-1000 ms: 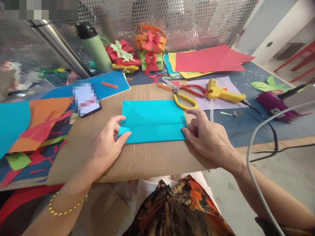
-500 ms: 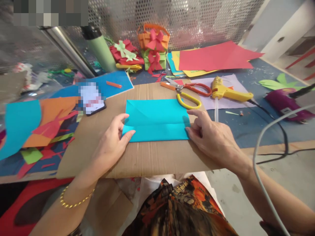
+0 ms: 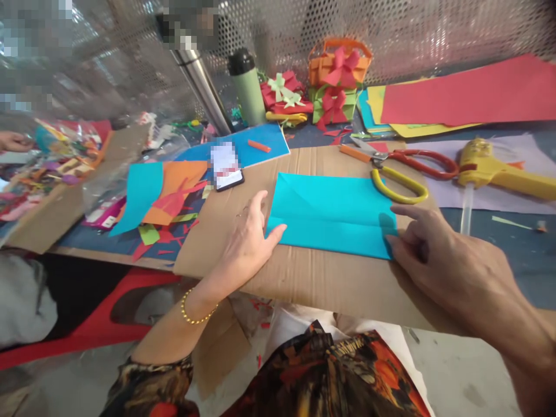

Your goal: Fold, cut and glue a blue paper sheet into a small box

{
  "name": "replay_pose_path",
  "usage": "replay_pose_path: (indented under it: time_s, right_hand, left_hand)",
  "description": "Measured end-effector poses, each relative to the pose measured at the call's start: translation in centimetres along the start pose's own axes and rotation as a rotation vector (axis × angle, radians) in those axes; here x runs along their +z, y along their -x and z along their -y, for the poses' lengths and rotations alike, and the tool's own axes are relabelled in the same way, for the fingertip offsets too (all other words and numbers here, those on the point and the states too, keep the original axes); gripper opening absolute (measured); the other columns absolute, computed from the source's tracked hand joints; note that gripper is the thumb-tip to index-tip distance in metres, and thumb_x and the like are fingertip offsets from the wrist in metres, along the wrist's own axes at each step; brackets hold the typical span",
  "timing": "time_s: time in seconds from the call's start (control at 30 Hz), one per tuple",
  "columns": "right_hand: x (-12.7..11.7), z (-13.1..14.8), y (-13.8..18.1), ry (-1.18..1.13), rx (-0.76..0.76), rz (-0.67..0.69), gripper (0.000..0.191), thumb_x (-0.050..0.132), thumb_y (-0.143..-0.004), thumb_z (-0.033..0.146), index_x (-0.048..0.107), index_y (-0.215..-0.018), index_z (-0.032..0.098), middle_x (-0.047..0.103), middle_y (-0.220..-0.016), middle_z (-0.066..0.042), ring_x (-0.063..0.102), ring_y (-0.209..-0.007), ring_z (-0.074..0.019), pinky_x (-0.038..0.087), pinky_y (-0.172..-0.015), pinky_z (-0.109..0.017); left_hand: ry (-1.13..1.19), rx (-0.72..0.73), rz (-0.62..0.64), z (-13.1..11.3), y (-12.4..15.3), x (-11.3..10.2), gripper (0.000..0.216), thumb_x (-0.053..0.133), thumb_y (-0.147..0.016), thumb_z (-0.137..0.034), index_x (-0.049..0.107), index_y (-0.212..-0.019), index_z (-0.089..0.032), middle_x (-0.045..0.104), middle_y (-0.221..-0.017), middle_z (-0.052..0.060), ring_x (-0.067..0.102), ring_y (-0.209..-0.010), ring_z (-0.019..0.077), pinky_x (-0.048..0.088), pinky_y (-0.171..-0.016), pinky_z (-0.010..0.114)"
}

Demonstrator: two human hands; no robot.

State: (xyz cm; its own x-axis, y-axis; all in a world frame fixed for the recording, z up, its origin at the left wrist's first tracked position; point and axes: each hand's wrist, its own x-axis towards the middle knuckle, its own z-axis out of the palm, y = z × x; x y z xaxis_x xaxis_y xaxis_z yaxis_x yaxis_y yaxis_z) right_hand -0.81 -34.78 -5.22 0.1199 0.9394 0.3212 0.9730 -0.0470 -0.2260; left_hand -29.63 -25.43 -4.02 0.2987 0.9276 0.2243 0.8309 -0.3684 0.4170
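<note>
A turquoise sheet of paper (image 3: pixel 330 202), with a crease across its width and a diagonal crease at its far left corner, lies on brown cardboard (image 3: pixel 304 278). At its left edge is my left hand (image 3: pixel 245 243), fingers and thumb spread apart; the thumb tip rests on the paper while the index finger points up beside it. My right hand (image 3: pixel 438 255) has its fingers curled, with thumb and index finger at the paper's right edge. Scissors (image 3: pixel 380 159) with one red and one yellow handle loop lie open at the far right corner, the yellow loop overlapping the paper.
A yellow glue gun (image 3: pixel 490 168) lies on lilac paper to the right. Behind stand paper baskets (image 3: pixel 334 101), a green bottle (image 3: pixel 247 87) and a steel flask (image 3: pixel 202 87). Left are a phone (image 3: pixel 228 174) and paper scraps (image 3: pixel 167 200). Another person's hand (image 3: pixel 15 141) shows far left.
The view has swung left, so everything sits further right. My left hand's fingers have spread away from the paper's edge. The right hand stays at the right edge.
</note>
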Motion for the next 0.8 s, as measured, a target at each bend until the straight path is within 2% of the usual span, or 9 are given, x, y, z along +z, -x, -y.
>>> replay_pose_path:
  time_s: [0.1, 0.2, 0.33, 0.4, 0.5, 0.6, 0.8]
  right_hand:
    - [0.2, -0.2, 0.1, 0.002, 0.01, -0.003, 0.041, 0.05, -0.096, 0.041, 0.062, -0.132, 0.026, 0.066, -0.071, 0.0, 0.059, -0.051, -0.0219, 0.029, -0.05, -0.031]
    - [0.1, -0.2, 0.1, 0.008, 0.014, 0.022, 0.04, 0.051, -0.096, 0.04, 0.062, -0.132, 0.026, 0.068, -0.072, -0.001, 0.06, -0.052, -0.022, 0.031, -0.051, -0.031]
    - [-0.2, 0.2, 0.1, 0.016, 0.004, 0.024, 0.039, 0.051, -0.096, 0.038, 0.063, -0.13, 0.025, 0.065, -0.069, 0.001, 0.06, -0.05, -0.0211, 0.029, -0.052, -0.03]
    - [-0.2, 0.3, 0.0, 0.013, -0.005, 0.028, 0.038, 0.051, -0.097, 0.037, 0.063, -0.13, 0.024, 0.065, -0.068, 0.001, 0.061, -0.052, -0.0208, 0.029, -0.052, -0.03]
    - [0.0, 0.2, -0.1, 0.004, -0.026, 0.011, 0.036, 0.047, -0.099, 0.036, 0.063, -0.129, 0.023, 0.064, -0.067, 0.0, 0.059, -0.051, -0.0213, 0.029, -0.051, -0.031]
    - [0.2, -0.1, -0.1, -0.021, -0.05, 0.0, 0.037, 0.042, -0.101, 0.038, 0.064, -0.128, 0.024, 0.062, -0.064, -0.001, 0.057, -0.048, -0.0231, 0.027, -0.051, -0.032]
    - [-0.1, -0.2, -0.2, -0.051, -0.09, -0.001, 0.037, 0.042, -0.1, 0.037, 0.069, -0.122, 0.024, 0.064, -0.063, -0.003, 0.058, -0.049, -0.0237, 0.027, -0.053, -0.033]
  left_hand:
    - [0.016, 0.036, -0.033, 0.4, 0.1, 0.3, 0.052, 0.071, -0.094, -0.026, 0.046, -0.14, -0.021, 0.067, -0.105, 0.003, 0.068, -0.103, 0.0235, 0.055, -0.094, 0.041]
    - [0.029, 0.104, -0.056, 0.5, 0.1, 0.4, 0.038, 0.071, -0.094, -0.018, 0.05, -0.126, -0.022, 0.066, -0.109, 0.003, 0.067, -0.103, 0.0213, 0.055, -0.092, 0.037]
    - [-0.048, 0.313, -0.088, 0.4, 0.1, 0.3, 0.017, 0.064, -0.099, -0.013, 0.062, -0.114, -0.021, 0.062, -0.111, 0.005, 0.062, -0.1, 0.0201, 0.05, -0.088, 0.035]
    - [-0.129, 0.433, -0.088, 0.4, 0.1, 0.4, 0.018, 0.056, -0.105, -0.012, 0.069, -0.112, -0.023, 0.062, -0.109, 0.005, 0.061, -0.1, 0.0204, 0.045, -0.087, 0.036]
    - [-0.219, 0.556, -0.086, 0.6, 0.1, 0.7, 0.036, 0.045, -0.109, -0.011, 0.076, -0.117, -0.029, 0.063, -0.102, 0.004, 0.058, -0.097, 0.0199, 0.039, -0.085, 0.036]
    - [-0.251, 0.626, -0.075, 0.9, 0.1, 0.9, 0.044, 0.043, -0.11, -0.011, 0.075, -0.129, -0.035, 0.061, -0.101, 0.004, 0.056, -0.096, 0.0194, 0.039, -0.086, 0.035]
    - [-0.418, 0.77, 0.071, 0.3, -0.3, -0.3, 0.057, 0.038, -0.11, -0.01, 0.054, -0.156, -0.041, 0.053, -0.102, 0.004, 0.052, -0.1, 0.0195, 0.047, -0.092, 0.032]
